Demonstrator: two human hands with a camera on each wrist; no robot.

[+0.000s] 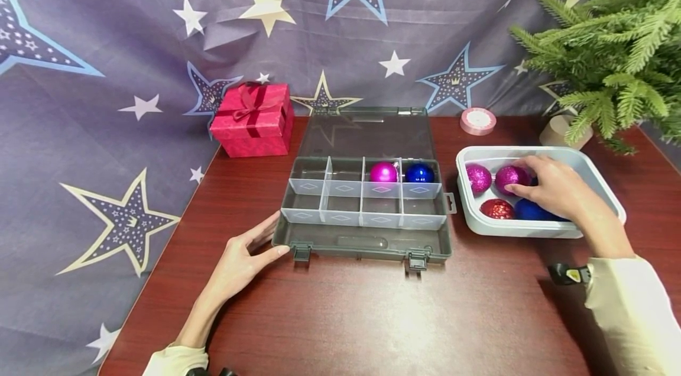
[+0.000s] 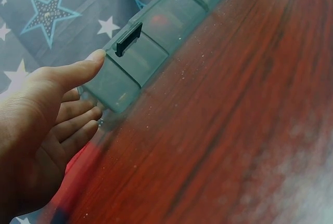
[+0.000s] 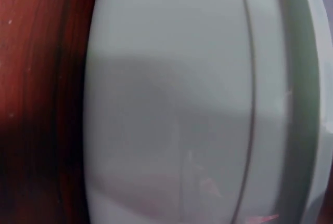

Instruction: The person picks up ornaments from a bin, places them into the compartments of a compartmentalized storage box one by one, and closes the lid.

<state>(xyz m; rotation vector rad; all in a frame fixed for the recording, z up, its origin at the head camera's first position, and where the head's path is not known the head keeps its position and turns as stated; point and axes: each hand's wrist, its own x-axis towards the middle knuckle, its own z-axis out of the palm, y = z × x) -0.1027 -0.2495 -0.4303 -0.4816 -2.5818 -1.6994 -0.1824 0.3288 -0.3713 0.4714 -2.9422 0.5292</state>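
Observation:
A dark translucent compartment box (image 1: 362, 234) lies on the table with its lid (image 1: 367, 136) raised at the back. Its back row holds a shiny pink Christmas ball (image 1: 383, 172) and a shiny blue one (image 1: 419, 173). My left hand (image 1: 242, 261) rests against the box's front left corner, thumb on the front edge, fingers fairly straight along the side. Inside the white bin (image 1: 465, 223), my right hand (image 1: 558, 187) pinches a magenta glitter Christmas ball (image 1: 511, 180) between thumb and fingers. Around it are another magenta glitter ball (image 1: 478, 178), a red one (image 1: 497, 208) and a blue one (image 1: 529, 210), partly covered by the hand.
A red gift box (image 1: 252, 120) stands at the back left. A roll of pink ribbon (image 1: 477, 120) sits behind the bin. Green fir branches (image 1: 617, 57) on a pale base (image 1: 558, 130) overhang the back right. A starry cloth (image 1: 340, 39) hangs behind the table.

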